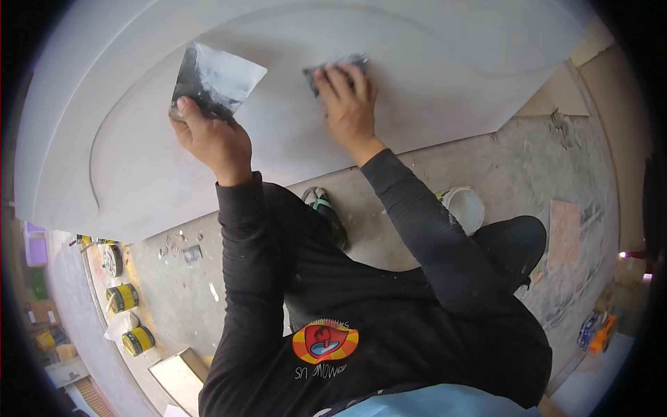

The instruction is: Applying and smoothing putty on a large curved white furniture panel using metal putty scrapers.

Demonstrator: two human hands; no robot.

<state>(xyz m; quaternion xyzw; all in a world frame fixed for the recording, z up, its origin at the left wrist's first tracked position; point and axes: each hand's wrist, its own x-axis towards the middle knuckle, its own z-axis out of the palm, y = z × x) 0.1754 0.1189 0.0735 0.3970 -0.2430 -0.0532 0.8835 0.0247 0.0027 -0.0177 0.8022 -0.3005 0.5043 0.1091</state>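
My left hand [217,142] is closed round the lower edge of a flat putty spreader [191,80], raised in front of the panel. White putty is smeared over much of its dark face. To its right, my right hand [349,115] presses a smaller dark putty spreader [310,76] against the surface, fingers lying over its back. That spreader is partly hidden under the fingers, with whitish smears along its far edge. Both hands work at a large pale grey curved panel [160,167], which has a shallow curved groove and a darker smudged area around my right hand.
A white bucket [464,208] stands on the concrete floor beside my right knee. Several yellow and black cans [122,297] line the left, near a white open box [182,381]. A pinkish board [563,233] and an orange tool [603,335] lie at right.
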